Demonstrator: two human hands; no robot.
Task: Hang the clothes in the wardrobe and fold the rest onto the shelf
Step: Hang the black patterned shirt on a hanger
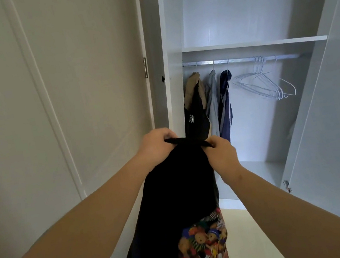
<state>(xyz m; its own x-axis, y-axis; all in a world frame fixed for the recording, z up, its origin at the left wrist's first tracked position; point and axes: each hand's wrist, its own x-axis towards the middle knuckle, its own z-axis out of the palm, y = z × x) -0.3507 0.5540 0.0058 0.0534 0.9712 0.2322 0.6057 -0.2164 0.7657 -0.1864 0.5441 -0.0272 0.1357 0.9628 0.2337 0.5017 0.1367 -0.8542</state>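
Inside wardrobe (169, 39), three garments (213, 99), wire hangers (276, 93), hands (156, 145) (222, 153) gripping black garment (173, 184)

Black garment (175, 195) is soft matt cloth, no sheen; the printed fabric (204, 250) beside it at the bottom looks thin & smooth. Wardrobe (170, 61) panels & shelf (251, 45) look like smooth white laminate w/ slight sheen; rail (240, 59) is bright polished metal, hangers (267, 86) thin white-coated wire, hinge (145, 67) dull metal. Hung clothes (213, 99) are matt woven cloth; door (20, 130) on the left has smooth matt paint.
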